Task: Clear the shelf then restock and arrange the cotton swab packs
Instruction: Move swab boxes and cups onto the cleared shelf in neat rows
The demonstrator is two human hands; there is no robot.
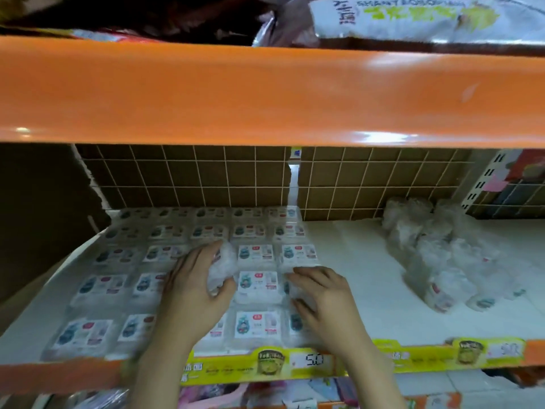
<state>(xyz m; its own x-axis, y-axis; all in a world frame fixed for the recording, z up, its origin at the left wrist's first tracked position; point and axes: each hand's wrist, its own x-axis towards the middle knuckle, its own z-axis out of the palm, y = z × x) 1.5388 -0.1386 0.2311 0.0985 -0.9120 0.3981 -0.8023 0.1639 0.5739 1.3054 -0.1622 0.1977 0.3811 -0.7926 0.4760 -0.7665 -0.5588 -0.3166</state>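
Several cotton swab packs (257, 283) lie flat in neat rows on the left half of the white shelf (354, 276). My left hand (194, 287) reaches over the rows and grips a crumpled clear pack (222, 267) between thumb and fingers. To its right, my right hand (321, 293) rests on the packs of the rightmost column, fingers bent round the edge of one pack (298, 292). A loose heap of clear swab packs (436, 261) lies at the shelf's right rear.
An orange shelf beam (265, 93) hangs low overhead with bagged goods on top. Brown tiled wall (206, 175) backs the shelf. A yellow price strip (295, 361) runs along the front edge. More goods show on the shelf below.
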